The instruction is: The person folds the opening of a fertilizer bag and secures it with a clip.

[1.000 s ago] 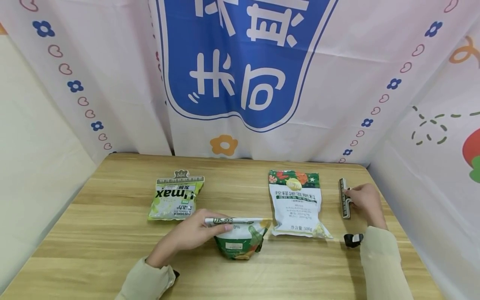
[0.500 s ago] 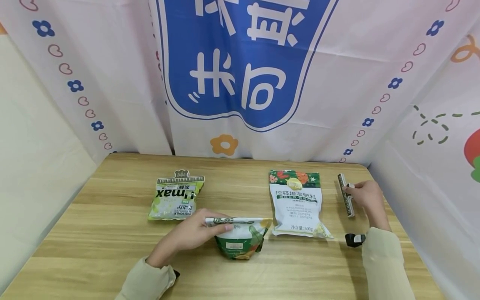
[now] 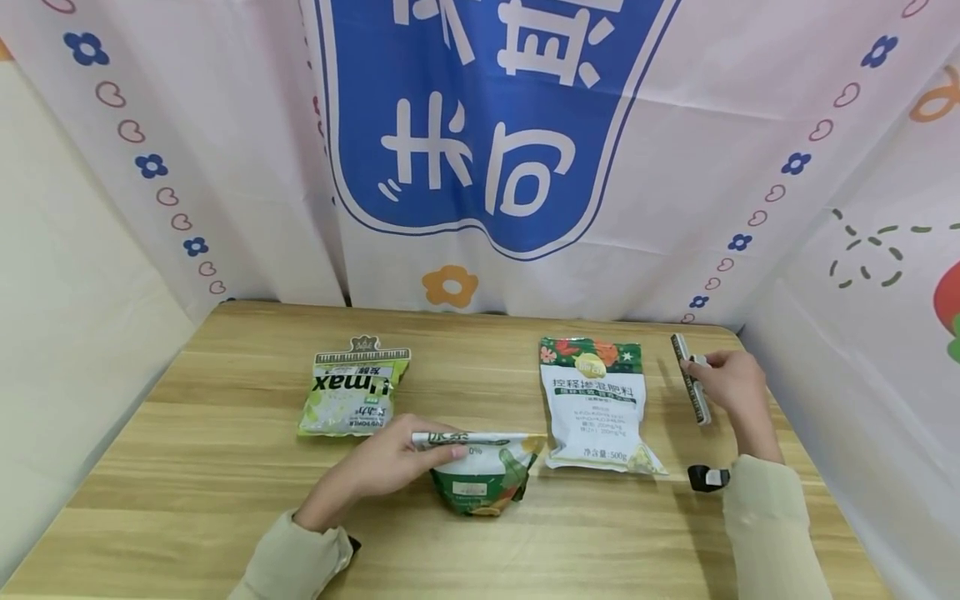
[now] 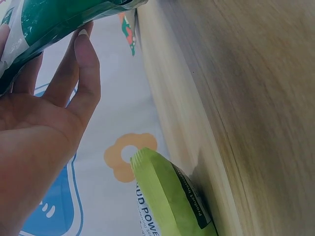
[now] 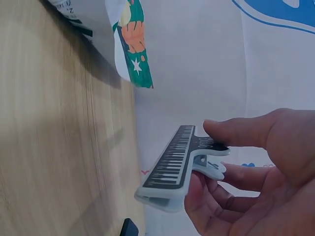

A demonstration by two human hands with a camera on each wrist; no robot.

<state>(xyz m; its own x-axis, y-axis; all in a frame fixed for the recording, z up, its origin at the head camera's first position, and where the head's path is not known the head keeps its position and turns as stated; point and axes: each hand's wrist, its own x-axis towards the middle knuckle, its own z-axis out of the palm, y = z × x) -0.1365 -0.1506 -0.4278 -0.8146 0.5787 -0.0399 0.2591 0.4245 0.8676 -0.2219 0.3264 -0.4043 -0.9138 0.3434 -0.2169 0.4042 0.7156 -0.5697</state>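
My left hand (image 3: 393, 460) pinches the upper edge of a green and white bag (image 3: 480, 483), thumb in front and fingers behind. The bag's top looks folded over, and its base is near the table's middle. In the left wrist view the fingers (image 4: 88, 64) reach behind the bag (image 4: 59, 22). My right hand (image 3: 731, 387) holds a bag clip (image 3: 690, 379) with a piano-key pattern by its handles, thumb on one and fingers under the other. The right wrist view shows this clip (image 5: 172, 164) raised off the table, its long jaws together with nothing between them.
A green bag (image 3: 348, 400) lies back left with a similar piano-key clip (image 3: 362, 357) across its top. A white fertilizer bag (image 3: 596, 408) lies between my hands, toward the back. A printed cloth (image 3: 652, 233) hangs behind the wooden table (image 3: 187, 467).
My right hand has lifted the bag clip off the table and moved it slightly away from me, with its far end turned left. The left hand and its bag have stayed put.
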